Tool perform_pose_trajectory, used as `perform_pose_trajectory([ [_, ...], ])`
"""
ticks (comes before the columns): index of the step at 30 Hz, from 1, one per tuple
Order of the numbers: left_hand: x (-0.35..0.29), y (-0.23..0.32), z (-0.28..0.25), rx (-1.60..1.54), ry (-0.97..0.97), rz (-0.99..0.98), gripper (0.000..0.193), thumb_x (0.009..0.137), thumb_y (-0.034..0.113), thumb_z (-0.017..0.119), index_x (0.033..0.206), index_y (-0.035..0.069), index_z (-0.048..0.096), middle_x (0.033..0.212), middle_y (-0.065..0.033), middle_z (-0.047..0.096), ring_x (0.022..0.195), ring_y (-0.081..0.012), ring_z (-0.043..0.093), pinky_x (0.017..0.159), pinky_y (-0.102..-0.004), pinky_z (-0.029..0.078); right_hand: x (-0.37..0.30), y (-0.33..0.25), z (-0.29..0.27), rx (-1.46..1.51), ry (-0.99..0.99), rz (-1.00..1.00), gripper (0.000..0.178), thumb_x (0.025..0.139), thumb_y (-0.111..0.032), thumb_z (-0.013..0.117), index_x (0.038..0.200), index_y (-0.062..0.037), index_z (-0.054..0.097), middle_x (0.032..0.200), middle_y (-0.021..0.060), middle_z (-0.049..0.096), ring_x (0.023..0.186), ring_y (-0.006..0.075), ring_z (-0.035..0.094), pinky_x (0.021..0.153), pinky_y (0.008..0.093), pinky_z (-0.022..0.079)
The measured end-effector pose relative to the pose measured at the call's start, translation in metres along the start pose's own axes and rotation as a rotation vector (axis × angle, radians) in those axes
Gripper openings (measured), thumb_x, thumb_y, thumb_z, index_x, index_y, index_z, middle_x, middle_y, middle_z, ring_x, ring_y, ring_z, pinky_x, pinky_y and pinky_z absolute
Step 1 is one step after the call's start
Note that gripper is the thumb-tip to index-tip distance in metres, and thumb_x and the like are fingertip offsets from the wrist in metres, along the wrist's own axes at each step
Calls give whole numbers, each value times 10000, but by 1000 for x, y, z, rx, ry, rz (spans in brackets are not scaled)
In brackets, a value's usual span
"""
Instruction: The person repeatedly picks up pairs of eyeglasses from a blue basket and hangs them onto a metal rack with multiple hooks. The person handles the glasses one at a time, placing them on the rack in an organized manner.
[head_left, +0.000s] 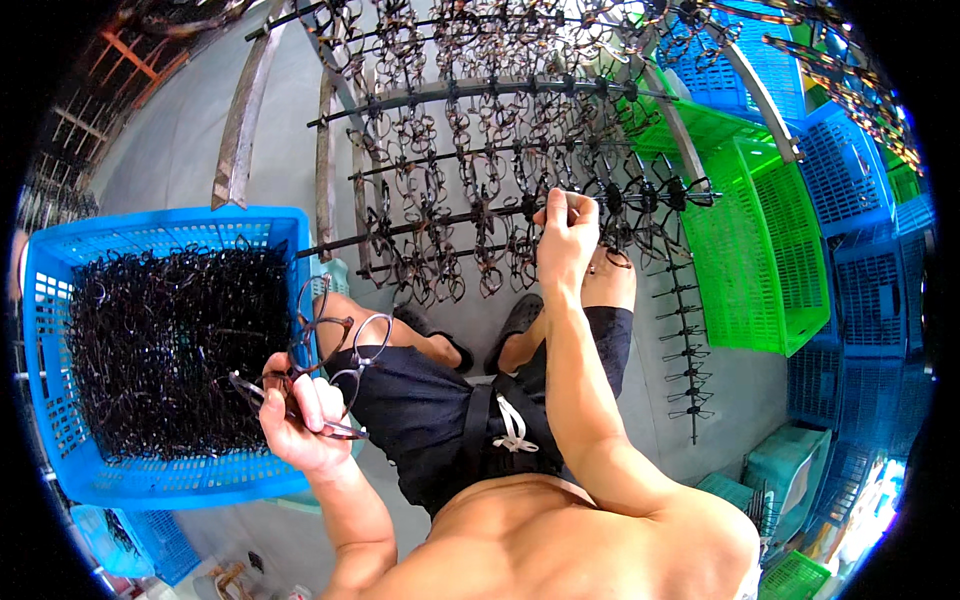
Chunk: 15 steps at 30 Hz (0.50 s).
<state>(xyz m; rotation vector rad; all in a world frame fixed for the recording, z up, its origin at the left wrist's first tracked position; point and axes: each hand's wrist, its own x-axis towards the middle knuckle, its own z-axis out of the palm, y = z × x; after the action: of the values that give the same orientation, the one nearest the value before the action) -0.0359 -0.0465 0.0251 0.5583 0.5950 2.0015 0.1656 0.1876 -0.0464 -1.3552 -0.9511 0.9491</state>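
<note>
1. Eyeglass frames (345, 432), several, sit pinched between the left hand's (300, 420) fingers, beside the blue basket's (190, 490) right edge.
2. Right hand (568, 228): fingers curled together at a dark rod (345, 243), nearer its right end; whether they pinch anything, I cannot tell.
3. Piled frames (180, 350) fill the basket.

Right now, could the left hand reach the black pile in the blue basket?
Probably yes: the left hand is beside the open-topped blue basket and nothing covers the black pile, though that hand holds glasses frames.
</note>
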Motion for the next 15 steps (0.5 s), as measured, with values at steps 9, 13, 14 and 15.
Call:
perform_pose_trajectory([
  [9, 16, 10, 11, -220, -6, -2, 392, 932, 260, 416, 1218, -4, 464, 522, -18, 376, 410, -106, 272, 408, -252, 265, -17, -2, -15, -738, 157, -628, 300, 866, -174, 570, 1100, -7, 487, 1067, 157, 548, 976, 252, 501, 849, 373, 378],
  [13, 18, 10, 17, -331, 3, -40, 397, 945, 265, 386, 1221, -7, 474, 546, -5, 385, 422, -97, 275, 420, -252, 263, -75, -34, -16, -172, -866, -832, 558, 780, -169, 648, 1251, 9, 408, 1213, 179, 451, 1134, 349, 393, 983, 397, 295],
  [14, 21, 8, 17, -366, 11, -47, 397, 945, 267, 387, 1215, -11, 477, 546, -2, 384, 423, -95, 274, 418, -251, 262, -93, -31, -9, -131, -941, -740, 637, 776, -181, 666, 1297, 10, 352, 1253, 178, 420, 1174, 340, 374, 1006, 402, 278],
  [15, 23, 6, 18, -403, 23, -55, 398, 945, 268, 389, 1209, -15, 480, 546, 1, 383, 424, -93, 274, 417, -250, 261, -111, -24, 0, -92, -1015, -645, 719, 772, -192, 683, 1343, 12, 297, 1293, 177, 388, 1214, 331, 356, 1030, 407, 260],
])
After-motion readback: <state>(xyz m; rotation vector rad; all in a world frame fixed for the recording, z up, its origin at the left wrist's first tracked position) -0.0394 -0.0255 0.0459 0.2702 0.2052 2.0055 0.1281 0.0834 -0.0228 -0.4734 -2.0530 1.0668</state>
